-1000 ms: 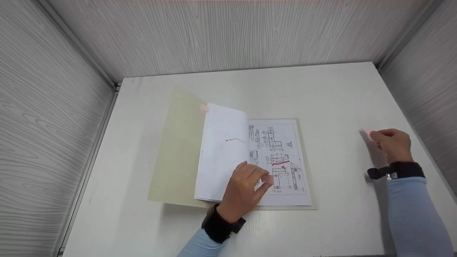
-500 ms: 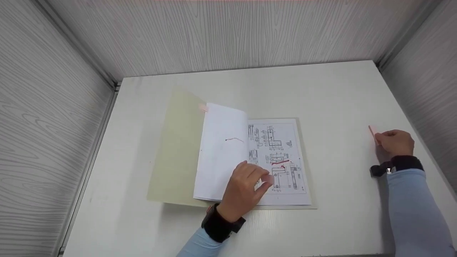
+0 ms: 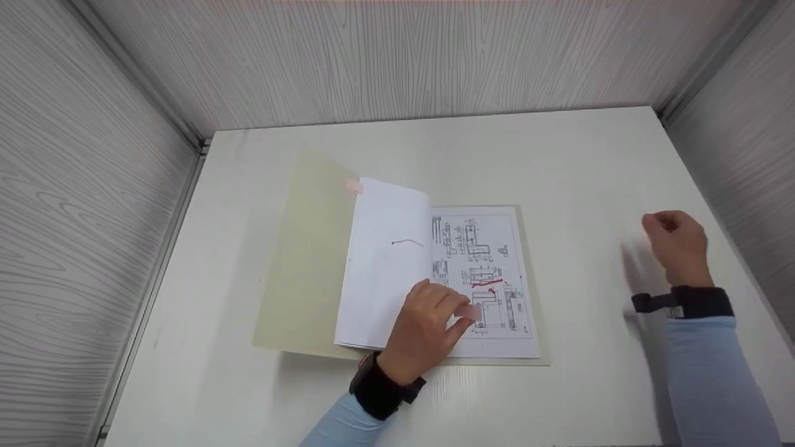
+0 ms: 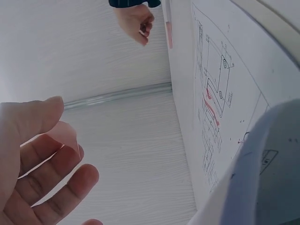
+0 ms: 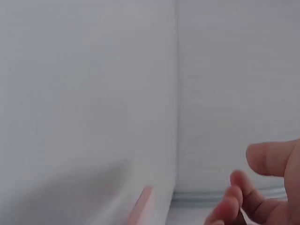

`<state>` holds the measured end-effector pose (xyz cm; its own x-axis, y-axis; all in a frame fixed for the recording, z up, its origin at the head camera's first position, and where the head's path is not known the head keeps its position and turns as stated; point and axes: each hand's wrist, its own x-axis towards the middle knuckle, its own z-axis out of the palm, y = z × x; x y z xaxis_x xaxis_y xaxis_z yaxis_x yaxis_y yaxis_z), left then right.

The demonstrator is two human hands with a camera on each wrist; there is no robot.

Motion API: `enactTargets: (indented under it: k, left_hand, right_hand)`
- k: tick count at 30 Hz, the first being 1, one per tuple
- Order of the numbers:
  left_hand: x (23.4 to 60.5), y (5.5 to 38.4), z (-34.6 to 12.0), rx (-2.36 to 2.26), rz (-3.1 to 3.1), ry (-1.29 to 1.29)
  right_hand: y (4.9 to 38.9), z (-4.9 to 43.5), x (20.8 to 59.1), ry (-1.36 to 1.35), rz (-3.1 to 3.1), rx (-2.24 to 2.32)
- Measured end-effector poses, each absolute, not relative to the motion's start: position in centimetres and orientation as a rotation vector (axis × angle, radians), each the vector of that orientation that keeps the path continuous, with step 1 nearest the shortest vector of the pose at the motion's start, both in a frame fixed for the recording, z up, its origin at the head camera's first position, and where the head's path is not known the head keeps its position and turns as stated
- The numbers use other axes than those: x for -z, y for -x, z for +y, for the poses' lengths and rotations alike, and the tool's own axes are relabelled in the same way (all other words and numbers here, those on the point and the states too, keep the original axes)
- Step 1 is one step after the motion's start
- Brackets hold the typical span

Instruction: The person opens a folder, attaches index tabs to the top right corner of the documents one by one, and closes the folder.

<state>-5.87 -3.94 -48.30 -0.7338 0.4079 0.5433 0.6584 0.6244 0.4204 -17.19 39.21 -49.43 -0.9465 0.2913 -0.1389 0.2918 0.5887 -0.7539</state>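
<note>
In the head view my left hand (image 3: 425,329) pinches a small pink sticky note (image 3: 470,312) between thumb and fingers, above the right-hand page of an opened booklet. That page carries a technical drawing (image 3: 490,242) with red pen strokes. The note (image 4: 65,135) curves out from the fingertips in the left wrist view. Off to the right, my right hand (image 3: 678,245) is raised over the table, fingers loosely curled and holding nothing. Thumb and fingers stand apart in the right wrist view. Beside that hand is a pink sticky note pad (image 5: 141,206), apart from the fingers.
A pale yellow-green cover (image 3: 301,267) and a white page (image 3: 385,261) with one red line are lifted on the booklet's left side. A pink tab (image 3: 354,185) sticks out at that page's top corner. Grained panels (image 3: 404,62) enclose the white table (image 3: 577,161).
My right hand has let go of the pink sticky note pad and moved slightly up and left. The left hand keeps pinching its note in nearly the same place.
</note>
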Motion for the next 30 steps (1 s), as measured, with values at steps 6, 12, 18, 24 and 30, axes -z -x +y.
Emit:
enactTargets:
  k: [6,12,18,24,30]
  left_hand:
    - [47.1,5.8,-3.6,0.618,-2.567,0.920]
    - [45.7,6.3,-2.5,0.369,-2.597,0.992]
    - [45.0,7.3,-1.2,0.211,-2.568,0.980]
    - [44.6,7.9,-0.4,0.137,-2.611,0.896]
    - [44.9,9.1,0.4,-0.013,-2.930,0.806]
  right_hand:
    - [13.0,29.2,45.4,0.430,2.725,1.370]
    - [8.8,21.1,43.2,0.912,2.572,1.301]
    - [7.8,18.3,44.2,0.903,2.657,1.294]
    - [8.6,19.0,44.7,0.849,2.788,1.250]
    - [10.3,20.9,45.9,0.636,3.032,1.100]
